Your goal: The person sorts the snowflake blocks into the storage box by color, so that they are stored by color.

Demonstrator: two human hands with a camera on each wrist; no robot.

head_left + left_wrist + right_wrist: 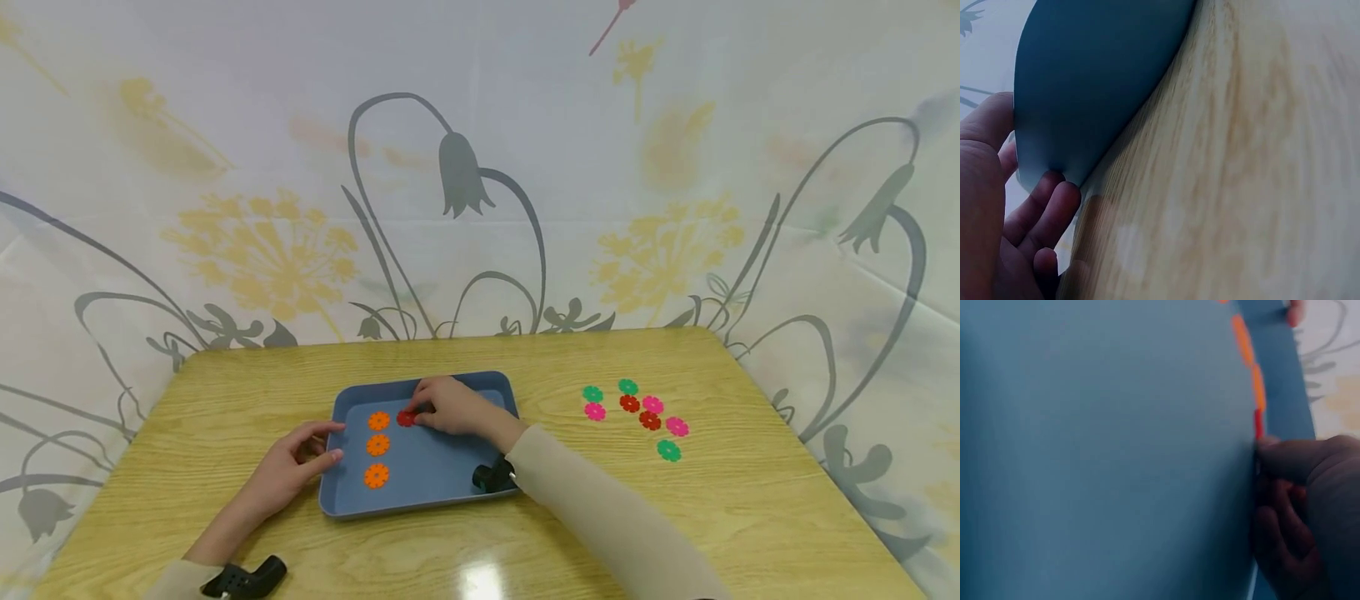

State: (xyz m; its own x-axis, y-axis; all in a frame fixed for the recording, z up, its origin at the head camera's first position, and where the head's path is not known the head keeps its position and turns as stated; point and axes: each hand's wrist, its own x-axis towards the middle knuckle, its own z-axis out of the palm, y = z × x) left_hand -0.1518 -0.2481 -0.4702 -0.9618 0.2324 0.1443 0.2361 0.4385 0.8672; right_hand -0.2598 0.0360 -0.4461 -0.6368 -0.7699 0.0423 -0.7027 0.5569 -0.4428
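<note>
My right hand (pixel 453 407) reaches over the blue tray (pixel 420 502) and pinches a red flower-shaped disc (pixel 406 418), low against the tray's floor. To its left lies a column of three orange flower-shaped discs (pixel 378 445) inside the tray. The right wrist view shows the red disc (pixel 1259 423) edge-on at the fingertips, in line with the orange ones (pixel 1243 341). At the tray's left side my left hand (pixel 288 467) grips the rim; in the left wrist view, some of its fingers (pixel 1054 212) touch the outer wall (pixel 1097 81).
On the wooden table (pixel 570 358), right of the tray, lie several loose flower-shaped discs: green (pixel 669 450), pink (pixel 677 427) and dark red (pixel 650 420). A black wrist device (pixel 493 476) overlaps the tray's right front. Behind the table hangs a flower-patterned cloth (pixel 480 250).
</note>
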